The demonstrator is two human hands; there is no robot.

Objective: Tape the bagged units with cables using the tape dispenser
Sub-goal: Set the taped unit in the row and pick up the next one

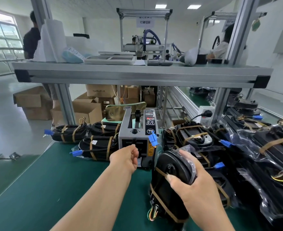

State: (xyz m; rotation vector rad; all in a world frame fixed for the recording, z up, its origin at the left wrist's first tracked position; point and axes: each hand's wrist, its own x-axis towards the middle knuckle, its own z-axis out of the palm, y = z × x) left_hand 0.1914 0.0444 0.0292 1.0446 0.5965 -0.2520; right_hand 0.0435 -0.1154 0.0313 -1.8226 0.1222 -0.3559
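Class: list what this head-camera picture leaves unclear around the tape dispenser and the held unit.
Head view: tape dispenser outlet, covered by the left hand; tape there cannot be seen.
Head view: dispenser's red display, digits too small.
Head view: held bagged unit, partly covered by the right hand.

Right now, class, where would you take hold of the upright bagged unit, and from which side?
Grip the bagged unit by its rounded top edge, from above right, as the right hand does; it stands on end, wires at its foot.
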